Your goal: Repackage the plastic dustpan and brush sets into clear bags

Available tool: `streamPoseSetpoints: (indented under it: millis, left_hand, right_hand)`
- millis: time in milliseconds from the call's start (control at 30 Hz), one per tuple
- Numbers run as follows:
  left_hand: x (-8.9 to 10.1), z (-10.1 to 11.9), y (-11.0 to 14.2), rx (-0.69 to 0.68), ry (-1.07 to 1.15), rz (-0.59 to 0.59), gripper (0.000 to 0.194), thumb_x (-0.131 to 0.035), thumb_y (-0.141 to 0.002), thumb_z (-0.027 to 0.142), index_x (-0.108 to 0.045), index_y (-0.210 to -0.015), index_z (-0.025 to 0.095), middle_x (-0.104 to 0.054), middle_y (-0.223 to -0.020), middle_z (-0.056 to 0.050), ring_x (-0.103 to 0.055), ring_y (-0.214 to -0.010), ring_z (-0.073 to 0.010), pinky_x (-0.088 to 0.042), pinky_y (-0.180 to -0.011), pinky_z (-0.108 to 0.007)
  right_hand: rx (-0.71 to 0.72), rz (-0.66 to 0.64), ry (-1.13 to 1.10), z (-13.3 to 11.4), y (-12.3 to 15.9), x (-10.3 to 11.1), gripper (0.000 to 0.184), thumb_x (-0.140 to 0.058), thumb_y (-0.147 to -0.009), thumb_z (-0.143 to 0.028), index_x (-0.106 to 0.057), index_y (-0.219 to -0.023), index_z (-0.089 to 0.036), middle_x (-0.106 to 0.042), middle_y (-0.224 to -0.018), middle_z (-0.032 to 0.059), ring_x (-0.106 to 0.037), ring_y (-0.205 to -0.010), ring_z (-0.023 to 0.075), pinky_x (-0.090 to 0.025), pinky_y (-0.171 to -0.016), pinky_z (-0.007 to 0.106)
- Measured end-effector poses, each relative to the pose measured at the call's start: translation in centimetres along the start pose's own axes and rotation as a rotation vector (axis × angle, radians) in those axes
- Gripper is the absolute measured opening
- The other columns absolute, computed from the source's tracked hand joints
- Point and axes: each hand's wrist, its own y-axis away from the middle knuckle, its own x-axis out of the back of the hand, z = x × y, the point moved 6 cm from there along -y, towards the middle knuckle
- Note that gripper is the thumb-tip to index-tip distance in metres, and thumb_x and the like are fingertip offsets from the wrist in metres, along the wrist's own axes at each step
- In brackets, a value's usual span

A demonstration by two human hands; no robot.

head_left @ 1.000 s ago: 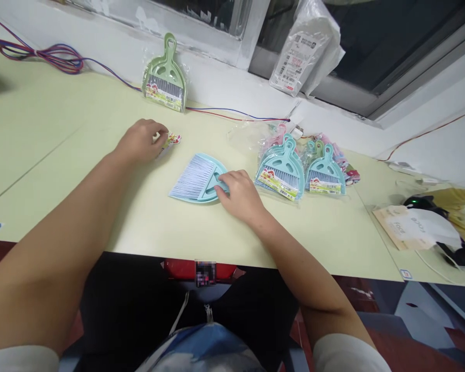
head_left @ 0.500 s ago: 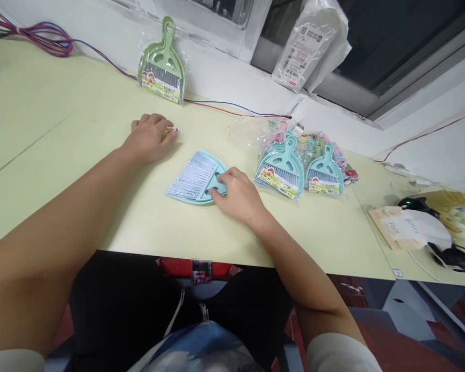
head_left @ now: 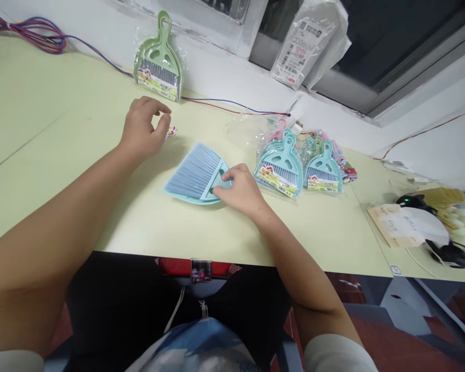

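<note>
My right hand [head_left: 242, 188] grips the handle end of a light-blue hand brush [head_left: 194, 173], its bristles fanned to the left. Beneath the brush lies a matching blue dustpan [head_left: 189, 199], its lower rim showing; the brush is slightly tilted over it. My left hand [head_left: 145, 126] hovers near the table, thumb and forefinger apart with nothing seen between them. Just beside its thumb is a small printed label [head_left: 172, 131], partly hidden by the hand.
A bagged green dustpan set [head_left: 160, 64] leans on the wall. Bagged blue sets [head_left: 281, 168] [head_left: 323, 170] lie at right, beside clear plastic [head_left: 244, 129]. Cables [head_left: 228, 103] run along the wall. A cardboard piece [head_left: 387, 227] and black headset [head_left: 449, 253] are far right.
My left hand has lifted off the label and opened, leaving it on the table. My right hand has raised the brush slightly, tilting its bristles up from the dustpan.
</note>
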Motion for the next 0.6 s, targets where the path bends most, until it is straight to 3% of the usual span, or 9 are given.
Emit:
streamPoseSetpoints:
  millis: [100, 167, 267, 333, 367, 433, 467, 600]
  left_hand:
    - [-0.6, -0.4, 0.0, 0.154, 0.231, 0.026, 0.024, -0.057, -0.104, 0.029, -0.071, -0.117, 0.016, -0.073, -0.120, -0.008, -0.064, -0.097, -0.0172, -0.052, -0.089, -0.032]
    - [-1.7, 0.0, 0.3, 0.241, 0.355, -0.100, 0.020, -0.060, -0.097, 0.023, -0.069, -0.114, 0.015, -0.076, -0.108, -0.007, -0.064, -0.083, -0.0153, -0.054, -0.083, -0.033]
    - [-4.5, 3.3, 2.4, 0.222, 0.472, -0.544, 0.022, -0.070, -0.087, 0.022, -0.070, -0.109, 0.015, -0.077, -0.105, -0.009, -0.067, -0.078, -0.0180, -0.058, -0.077, -0.038]
    - [-6.4, 6.9, 5.0, 0.175, 0.635, -0.868, 0.038, -0.077, -0.087, 0.029, -0.069, -0.123, 0.018, -0.075, -0.120, -0.011, -0.074, -0.096, -0.0248, -0.062, -0.084, -0.041]
    - [-7.1, 8.6, 6.2, 0.127, 0.714, -0.953, 0.046, -0.078, -0.089, 0.033, -0.066, -0.130, 0.020, -0.073, -0.127, -0.013, -0.074, -0.106, -0.0273, -0.062, -0.086, -0.041]
    - [-8.4, 11.1, 7.9, 0.020, 0.834, -0.988, 0.051, -0.078, -0.093, 0.040, -0.059, -0.137, 0.022, -0.070, -0.127, -0.015, -0.072, -0.113, -0.0281, -0.062, -0.086, -0.039]
    - [-9.0, 11.8, 8.4, -0.026, 0.873, -0.953, 0.050, -0.077, -0.096, 0.044, -0.057, -0.136, 0.021, -0.071, -0.118, -0.014, -0.073, -0.106, -0.0262, -0.062, -0.083, -0.038]
    - [-10.6, 11.7, 8.9, -0.073, 0.948, -0.775, 0.045, -0.064, -0.105, 0.055, -0.053, -0.129, 0.019, -0.068, -0.099, -0.008, -0.071, -0.090, -0.0214, -0.060, -0.080, -0.036]
  right_hand:
    - [-0.048, 0.156, -0.191, 0.7, -0.5, 1.1, 0.018, -0.077, -0.071, -0.027, -0.069, -0.086, -0.021, -0.064, -0.111, 0.0069, -0.064, -0.096, 0.0216, -0.056, -0.098, 0.041]
    - [-0.101, 0.234, -0.345, 1.3, -0.8, 1.6, 0.018, -0.075, -0.072, -0.029, -0.069, -0.087, -0.021, -0.065, -0.105, 0.0049, -0.064, -0.093, 0.0202, -0.056, -0.095, 0.038]
    - [-0.184, 0.267, -0.620, 1.9, -1.1, 1.6, 0.022, -0.074, -0.074, -0.034, -0.068, -0.090, -0.021, -0.067, -0.090, 0.0012, -0.064, -0.085, 0.0188, -0.056, -0.083, 0.035]
    - [-0.211, 0.279, -0.780, 1.9, -1.0, 1.5, 0.024, -0.073, -0.074, -0.036, -0.068, -0.092, -0.020, -0.066, -0.082, -0.0010, -0.064, -0.079, 0.0173, -0.054, -0.075, 0.032]
    - [-0.213, 0.286, -0.837, 1.7, -0.9, 1.4, 0.024, -0.073, -0.075, -0.036, -0.068, -0.093, -0.020, -0.066, -0.080, -0.0015, -0.064, -0.077, 0.0165, -0.053, -0.073, 0.031]
    - [-0.214, 0.289, -0.903, 1.3, -0.5, 1.2, 0.024, -0.073, -0.076, -0.036, -0.068, -0.093, -0.021, -0.066, -0.079, -0.0022, -0.064, -0.073, 0.0152, -0.051, -0.067, 0.029]
    - [-0.221, 0.277, -0.925, 1.1, -0.3, 1.1, 0.023, -0.074, -0.077, -0.037, -0.068, -0.093, -0.022, -0.066, -0.079, -0.0026, -0.063, -0.070, 0.0147, -0.050, -0.064, 0.029]
    - [-0.260, 0.191, -1.006, 0.4, 0.1, 0.3, 0.021, -0.075, -0.080, -0.039, -0.065, -0.091, -0.024, -0.061, -0.072, -0.0047, -0.056, -0.058, 0.0129, -0.046, -0.054, 0.029]
